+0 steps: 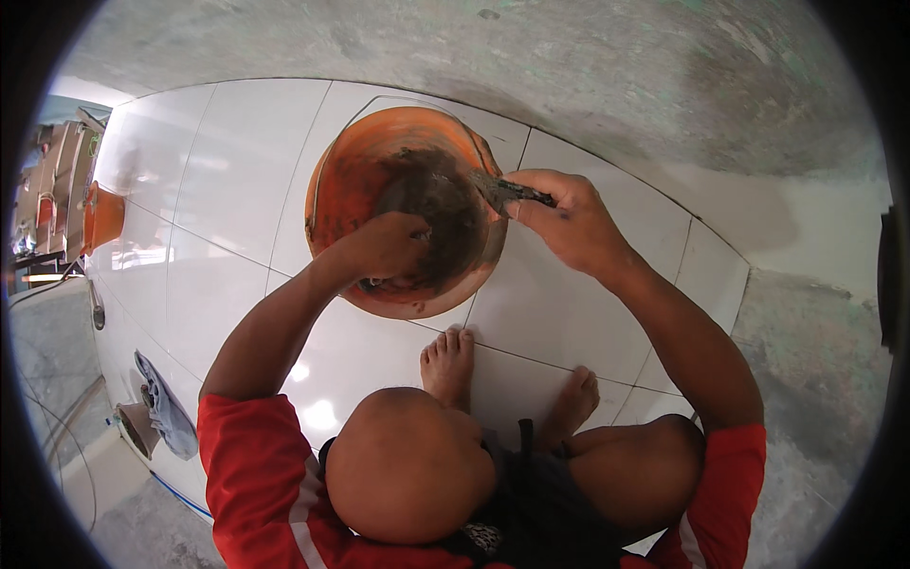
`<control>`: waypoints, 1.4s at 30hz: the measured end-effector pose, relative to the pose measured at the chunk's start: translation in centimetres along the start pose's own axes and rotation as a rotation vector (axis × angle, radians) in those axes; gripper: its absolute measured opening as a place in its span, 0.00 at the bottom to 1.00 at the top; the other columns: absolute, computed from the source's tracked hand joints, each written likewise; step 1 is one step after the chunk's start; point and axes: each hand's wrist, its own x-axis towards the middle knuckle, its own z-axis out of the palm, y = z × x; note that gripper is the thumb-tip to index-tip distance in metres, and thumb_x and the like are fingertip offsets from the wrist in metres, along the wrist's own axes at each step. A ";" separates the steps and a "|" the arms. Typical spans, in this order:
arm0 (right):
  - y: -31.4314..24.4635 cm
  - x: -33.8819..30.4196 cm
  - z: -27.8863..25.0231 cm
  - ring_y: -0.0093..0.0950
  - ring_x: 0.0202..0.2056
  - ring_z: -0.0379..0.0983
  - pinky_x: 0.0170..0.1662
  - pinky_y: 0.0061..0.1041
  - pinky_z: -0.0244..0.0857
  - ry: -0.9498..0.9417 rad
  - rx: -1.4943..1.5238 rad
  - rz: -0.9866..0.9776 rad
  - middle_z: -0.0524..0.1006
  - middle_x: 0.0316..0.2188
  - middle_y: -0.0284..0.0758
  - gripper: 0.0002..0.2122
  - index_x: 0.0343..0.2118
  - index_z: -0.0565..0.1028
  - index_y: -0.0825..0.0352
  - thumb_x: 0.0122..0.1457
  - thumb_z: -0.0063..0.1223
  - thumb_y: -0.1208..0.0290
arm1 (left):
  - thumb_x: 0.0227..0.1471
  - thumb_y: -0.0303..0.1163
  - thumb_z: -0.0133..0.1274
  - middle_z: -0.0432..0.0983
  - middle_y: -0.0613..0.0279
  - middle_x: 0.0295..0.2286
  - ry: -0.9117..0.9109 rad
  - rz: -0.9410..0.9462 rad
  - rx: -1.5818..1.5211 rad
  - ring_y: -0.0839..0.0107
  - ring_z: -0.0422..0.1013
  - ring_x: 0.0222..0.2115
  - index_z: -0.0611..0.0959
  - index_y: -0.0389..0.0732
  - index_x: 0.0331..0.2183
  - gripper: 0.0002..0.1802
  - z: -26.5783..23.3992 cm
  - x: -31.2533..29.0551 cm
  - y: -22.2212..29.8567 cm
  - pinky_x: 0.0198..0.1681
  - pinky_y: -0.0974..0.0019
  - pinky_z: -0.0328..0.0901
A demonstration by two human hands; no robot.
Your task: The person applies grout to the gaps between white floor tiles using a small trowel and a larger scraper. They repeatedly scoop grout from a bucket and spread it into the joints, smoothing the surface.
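At far left, a smaller orange container (pixel 102 220) is set near the floor's edge, well apart from the work, and a grey cloth (pixel 171 406) is left lower down, outside the working area. At centre, a large orange bucket (pixel 327 180) is stood on white floor tiles (pixel 237 156), between the feet (pixel 447 365) and the grey wall (pixel 607 76), where it can be reached by both arms. Its wire handle (pixel 377 99) is swung to the far side, so the mouth is left unobstructed. The left hand (pixel 384 248) is lowered over the dark, wet-looking mix (pixel 431 194), its fingers curled; whether anything is gripped cannot be told, the fingertips being hidden. At right, a smeared trowel (pixel 531 196) is pinched by its dark handle between the closed thumb and fingers of the right hand (pixel 561 216), its head angled inward at the bucket's right rim, apparently so that drips are caught inside.
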 end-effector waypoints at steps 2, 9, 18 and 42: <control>-0.1 0.2 0.1 0.22 0.37 0.77 0.44 0.24 0.70 0.017 -0.012 -0.008 0.83 0.34 0.35 0.14 0.47 0.79 0.73 0.60 0.53 0.75 | 0.57 0.34 0.48 0.81 0.46 0.35 -0.041 -0.091 -0.243 0.55 0.79 0.37 0.80 0.33 0.49 0.21 -0.1 -0.2 0.0 0.44 0.59 0.71; -0.4 0.6 0.5 0.23 0.36 0.79 0.42 0.23 0.71 0.042 -0.093 0.010 0.84 0.33 0.38 0.14 0.46 0.79 0.74 0.59 0.52 0.76 | 0.61 0.35 0.49 0.79 0.54 0.27 -0.140 -0.175 -0.455 0.69 0.77 0.26 0.79 0.36 0.52 0.21 -2.4 -1.9 1.9 0.31 0.65 0.72; -0.8 0.8 1.0 0.23 0.36 0.81 0.40 0.23 0.72 0.054 -0.108 0.050 0.84 0.35 0.40 0.14 0.47 0.79 0.75 0.59 0.50 0.77 | 0.63 0.36 0.49 0.75 0.65 0.23 -0.232 -0.132 -0.533 0.78 0.72 0.21 0.81 0.38 0.43 0.14 -3.7 -3.0 1.5 0.25 0.70 0.69; -0.1 -1.0 0.7 0.23 0.40 0.75 0.47 0.26 0.69 0.046 -0.019 0.172 0.82 0.38 0.37 0.17 0.50 0.78 0.73 0.59 0.55 0.70 | 0.60 0.32 0.45 0.80 0.56 0.25 -0.241 -0.180 -0.366 0.66 0.77 0.22 0.80 0.29 0.43 0.17 -1.8 2.6 -1.0 0.28 0.64 0.73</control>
